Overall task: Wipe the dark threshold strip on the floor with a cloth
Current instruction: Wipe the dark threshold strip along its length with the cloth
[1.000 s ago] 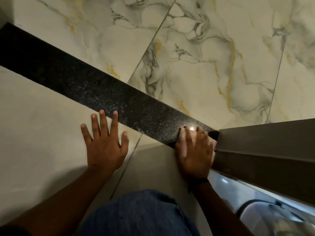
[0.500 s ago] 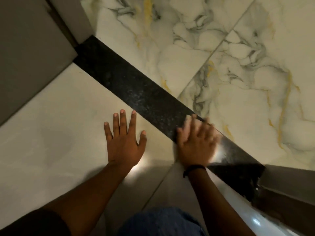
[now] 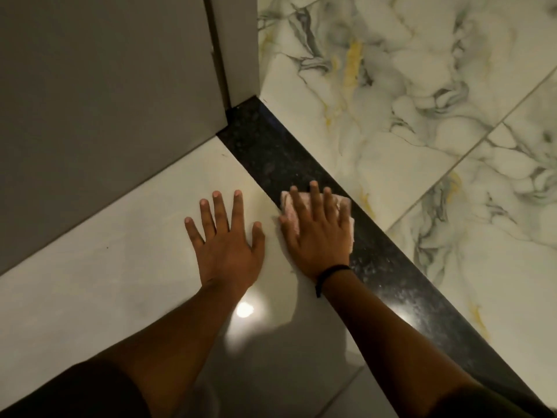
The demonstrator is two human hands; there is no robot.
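Since half a second ago the right hand (image 3: 316, 230) has slid the cloth (image 3: 289, 211) further up the dark threshold strip (image 3: 391, 285), closer to the grey door frame (image 3: 238, 49). It's pressed flat on the pinkish cloth, fingers spread. Left hand (image 3: 226, 242) is splayed empty on the plain tile (image 3: 120, 251) just beside the strip.

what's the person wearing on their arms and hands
Both forearms are bare and neither hand is gloved. The right hand has a thin black band round the wrist. The left hand has no rings or band. A dark sleeve shows on the upper left arm.
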